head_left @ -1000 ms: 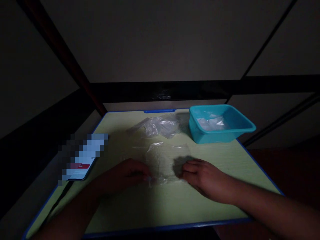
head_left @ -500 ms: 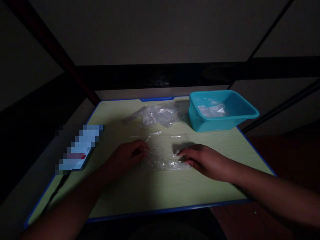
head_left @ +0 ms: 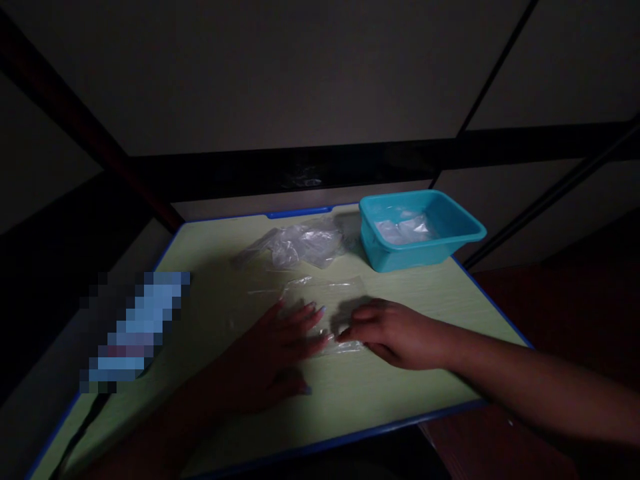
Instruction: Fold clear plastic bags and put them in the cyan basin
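A clear plastic bag [head_left: 325, 291] lies flat on the table in front of me, its near part wrinkled and shiny. My left hand [head_left: 280, 343] is spread palm down over the bag's left side, fingers apart and holding nothing. At the near right edge of the bag is my right hand [head_left: 400, 333]. Its fingers are bent together, with the index fingertip on the film, and the bag's edge runs under them. Beyond the flat bag sits a crumpled heap of clear plastic bags [head_left: 305, 243].
A turquoise plastic basket [head_left: 420, 257] with clear bags inside stands at the back right. On the left lies a blurred-out phone [head_left: 137, 327] with a dark cable [head_left: 87, 420]. The light table [head_left: 330, 413] has a blue rim, and dark panels rise behind it.
My left hand has opened from a pinch at the bag's left edge and spread flat over it, moving right. The right hand stays at the bag's right side. The view has shifted slightly.
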A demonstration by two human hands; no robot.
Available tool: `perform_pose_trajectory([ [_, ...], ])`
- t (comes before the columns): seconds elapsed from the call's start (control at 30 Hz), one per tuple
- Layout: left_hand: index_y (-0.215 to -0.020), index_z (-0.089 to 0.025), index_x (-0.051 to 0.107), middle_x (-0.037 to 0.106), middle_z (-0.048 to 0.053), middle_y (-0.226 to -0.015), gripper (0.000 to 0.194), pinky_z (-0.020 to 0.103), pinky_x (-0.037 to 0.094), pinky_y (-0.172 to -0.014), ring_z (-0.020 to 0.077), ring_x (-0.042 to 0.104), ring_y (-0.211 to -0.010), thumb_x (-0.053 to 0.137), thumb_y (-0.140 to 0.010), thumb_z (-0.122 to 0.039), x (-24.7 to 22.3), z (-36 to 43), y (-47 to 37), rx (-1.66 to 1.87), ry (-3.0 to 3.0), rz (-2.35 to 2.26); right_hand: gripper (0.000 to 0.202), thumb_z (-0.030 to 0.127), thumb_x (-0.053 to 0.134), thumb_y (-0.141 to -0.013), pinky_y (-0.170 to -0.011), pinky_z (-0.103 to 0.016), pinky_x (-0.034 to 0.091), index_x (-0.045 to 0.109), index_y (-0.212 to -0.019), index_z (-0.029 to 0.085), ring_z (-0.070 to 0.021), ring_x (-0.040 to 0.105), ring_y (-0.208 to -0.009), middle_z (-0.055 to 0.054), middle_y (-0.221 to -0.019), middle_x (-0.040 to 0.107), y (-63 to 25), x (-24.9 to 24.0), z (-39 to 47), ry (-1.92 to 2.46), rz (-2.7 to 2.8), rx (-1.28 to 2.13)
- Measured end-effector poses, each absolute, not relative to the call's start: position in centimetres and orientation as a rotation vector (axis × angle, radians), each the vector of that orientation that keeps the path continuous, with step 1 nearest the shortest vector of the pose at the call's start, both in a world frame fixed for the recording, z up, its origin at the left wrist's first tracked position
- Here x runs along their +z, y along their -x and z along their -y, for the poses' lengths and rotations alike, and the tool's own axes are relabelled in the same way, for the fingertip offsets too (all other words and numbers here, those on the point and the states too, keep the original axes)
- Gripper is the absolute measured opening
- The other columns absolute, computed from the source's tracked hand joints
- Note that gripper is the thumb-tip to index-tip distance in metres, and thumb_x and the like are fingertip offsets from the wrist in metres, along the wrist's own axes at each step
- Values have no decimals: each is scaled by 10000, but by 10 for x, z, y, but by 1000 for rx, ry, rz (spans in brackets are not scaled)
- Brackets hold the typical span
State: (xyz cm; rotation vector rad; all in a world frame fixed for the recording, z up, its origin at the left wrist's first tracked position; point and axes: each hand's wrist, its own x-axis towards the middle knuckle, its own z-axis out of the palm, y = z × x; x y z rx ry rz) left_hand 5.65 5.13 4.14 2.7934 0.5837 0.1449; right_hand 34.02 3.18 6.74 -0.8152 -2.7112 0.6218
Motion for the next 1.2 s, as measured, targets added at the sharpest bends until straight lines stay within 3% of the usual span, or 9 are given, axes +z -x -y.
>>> perform_pose_trajectory([
  [0.33,-1419,-463,355,149,72,-1595,549,691,134,-1086,381,220,-1431,522,-900,-531,48,-49,-60,57,-2720,-482,393,57,495,-817,-793,-351,452,691,-1120,215,-179,554,-796,-52,-841,628,-348,73,-33,641,2830,595],
  [0.43,-1436,-441,341,136,64,-1601,604,652,132,-1111,380,223,-1432,532,-878,-568,49,-49,-59,126,-2730,-502,423,89,509,-763,-887,-410,438,684,-1131,204,-214,568,-932,-91,-1014,641,-348,77,-31,670,2763,537],
  [0.5,-1486,-378,259,143,85,-1600,675,622,110,-1132,367,212,-1438,502,-888,-576,46,-52,-57,164,-2770,-573,554,106,502,-749,-1004,-467,373,585,-1290,192,-248,523,-1146,-115,-1265,585,-347,78,-28,670,2742,518],
  [0.57,-1522,-301,164,181,111,-1592,679,597,95,-1145,337,206,-1446,432,-937,-518,41,-55,-55,207,-2823,-691,666,137,496,-787,-1121,-511,219,404,-1445,184,-250,387,-1339,-109,-1457,449,-344,77,-22,653,2778,542],
  [0.63,-1532,-247,119,231,121,-1578,615,574,103,-1153,295,207,-1452,343,-982,-406,34,-58,-54,240,-2860,-835,702,222,498,-860,-1166,-518,66,246,-1514,178,-233,258,-1426,-106,-1537,331,-341,73,-16,662,2830,610],
  [0.73,-1527,-211,146,279,121,-1562,566,566,126,-1150,261,233,-1448,284,-988,-314,28,-60,-56,235,-2878,-1012,762,424,492,-927,-1174,-485,-24,121,-1538,158,-217,174,-1456,-122,-1569,227,-340,62,-9,719,2875,744],
  [0.83,-1515,-202,209,308,126,-1549,585,574,180,-1137,284,289,-1425,346,-974,-378,28,-59,-60,162,-2861,-1063,817,519,498,-919,-1172,-482,-53,100,-1538,164,-227,122,-1465,-128,-1578,164,-342,55,-7,788,2899,812],
  [0.97,-1516,-204,206,256,138,-1565,695,589,216,-1119,318,258,-1433,416,-934,-521,31,-57,-61,55,-2809,-1063,823,499,583,-873,-1160,-546,-33,167,-1530,229,-275,67,-1467,-105,-1584,131,-348,60,-7,847,2970,857],
  [1.2,-1526,-280,113,147,146,-1591,845,672,164,-1093,373,151,-1453,413,-857,-700,36,-51,-58,-127,-2734,-1114,922,514,669,-805,-1143,-606,37,142,-1526,284,-318,124,-1454,-114,-1565,227,-351,78,-4,809,2942,852],
])
